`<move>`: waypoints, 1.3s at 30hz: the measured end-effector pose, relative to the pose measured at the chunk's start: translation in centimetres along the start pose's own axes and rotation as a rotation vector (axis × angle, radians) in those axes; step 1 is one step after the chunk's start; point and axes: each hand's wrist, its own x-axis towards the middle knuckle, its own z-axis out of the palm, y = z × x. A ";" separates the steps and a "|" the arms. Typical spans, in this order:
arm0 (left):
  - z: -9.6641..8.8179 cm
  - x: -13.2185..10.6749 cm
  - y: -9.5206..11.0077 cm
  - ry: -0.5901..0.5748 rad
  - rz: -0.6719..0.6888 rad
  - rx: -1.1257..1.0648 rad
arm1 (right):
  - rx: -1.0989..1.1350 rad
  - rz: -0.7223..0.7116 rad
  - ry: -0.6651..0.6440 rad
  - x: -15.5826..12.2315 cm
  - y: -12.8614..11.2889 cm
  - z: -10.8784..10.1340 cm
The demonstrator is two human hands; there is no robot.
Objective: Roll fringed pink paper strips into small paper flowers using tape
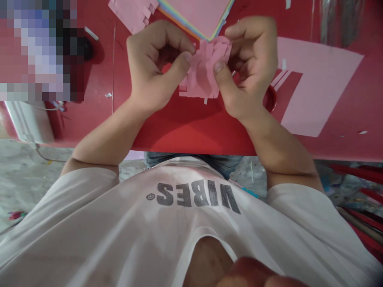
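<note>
My left hand (157, 65) and my right hand (247, 65) both pinch a piece of pink fringed paper (203, 71) between thumbs and fingers, above the red table (191, 131). The paper's cut strips stick out in a loose bunch, and its lower edge hangs close to the tabletop. Beyond my hands lies a stack of coloured paper sheets (194, 16), pink on top, nearly touching my fingers. To its left is a pink sheet with a cut edge (128, 14).
A large pink paper sheet (318, 87) lies to the right, with a round red object (271, 99) partly behind my right hand. Small paper scraps dot the table. A pixelated patch covers the top left corner. Red rods (356, 173) lie below the table's right edge.
</note>
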 end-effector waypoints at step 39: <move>-0.7 0.7 2.8 -0.272 -0.026 -0.008 | 0.198 -0.157 -0.143 0.4 -0.3 -0.8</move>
